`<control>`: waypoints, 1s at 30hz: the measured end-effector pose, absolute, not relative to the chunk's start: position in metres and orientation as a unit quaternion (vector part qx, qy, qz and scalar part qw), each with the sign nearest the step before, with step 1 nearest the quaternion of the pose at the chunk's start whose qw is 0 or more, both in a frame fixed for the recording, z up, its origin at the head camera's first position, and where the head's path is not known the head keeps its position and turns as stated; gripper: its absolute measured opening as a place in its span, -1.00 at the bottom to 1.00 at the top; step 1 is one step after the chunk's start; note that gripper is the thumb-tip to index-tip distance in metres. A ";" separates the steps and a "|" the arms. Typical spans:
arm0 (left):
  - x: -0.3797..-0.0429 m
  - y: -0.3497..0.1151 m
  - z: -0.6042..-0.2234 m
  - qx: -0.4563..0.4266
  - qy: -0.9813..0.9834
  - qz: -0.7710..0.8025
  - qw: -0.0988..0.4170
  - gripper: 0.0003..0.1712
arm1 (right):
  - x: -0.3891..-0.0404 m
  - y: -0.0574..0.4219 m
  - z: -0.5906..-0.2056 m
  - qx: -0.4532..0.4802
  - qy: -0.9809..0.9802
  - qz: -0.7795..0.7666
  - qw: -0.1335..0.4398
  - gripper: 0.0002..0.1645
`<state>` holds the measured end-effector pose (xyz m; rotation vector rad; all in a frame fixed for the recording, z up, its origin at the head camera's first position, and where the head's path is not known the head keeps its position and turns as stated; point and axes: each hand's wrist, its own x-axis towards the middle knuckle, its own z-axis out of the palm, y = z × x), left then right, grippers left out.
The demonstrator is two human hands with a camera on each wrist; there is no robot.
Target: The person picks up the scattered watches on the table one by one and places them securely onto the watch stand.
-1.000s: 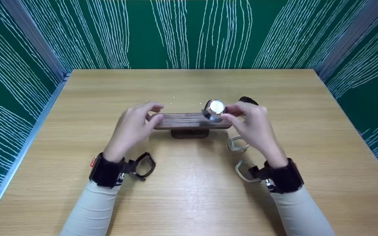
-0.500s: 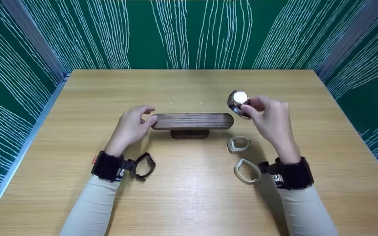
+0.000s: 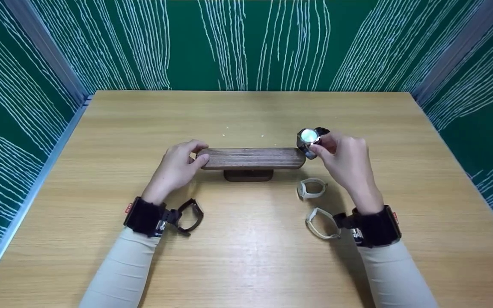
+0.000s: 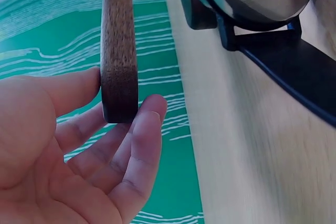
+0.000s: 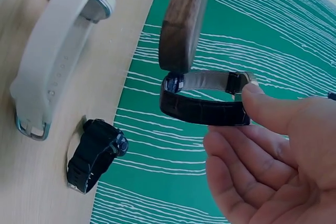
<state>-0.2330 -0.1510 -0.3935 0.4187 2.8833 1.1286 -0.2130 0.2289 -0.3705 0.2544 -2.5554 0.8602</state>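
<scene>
Your left hand (image 3: 178, 166) is pinching one end of the wooden bar (image 3: 250, 158), seemingly to steady it, while your right hand (image 3: 348, 160) is pinching a watch (image 3: 309, 136) by the other.

Bright light leaves pale glare on the tabletop (image 3: 253, 256).

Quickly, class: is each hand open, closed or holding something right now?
Left hand: holding the wooden bar by its end.
Right hand: holding the dark-strapped watch.
</scene>
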 end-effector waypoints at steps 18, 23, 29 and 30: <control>-0.234 -0.150 -0.394 0.140 0.922 0.360 0.009 -0.58 | -0.210 0.220 -0.378 0.096 -0.935 0.292 0.178 -0.84; -0.234 -0.151 -0.395 0.138 0.922 0.361 0.009 -0.57 | -0.210 0.219 -0.379 0.096 -0.937 0.289 0.172 -0.79; -0.233 -0.151 -0.394 0.137 0.921 0.364 0.009 -0.57 | -0.210 0.217 -0.381 0.090 -0.940 0.287 0.162 -0.75; -0.233 -0.151 -0.394 0.137 0.921 0.364 0.009 -0.57 | -0.210 0.217 -0.382 0.089 -0.940 0.287 0.159 -0.75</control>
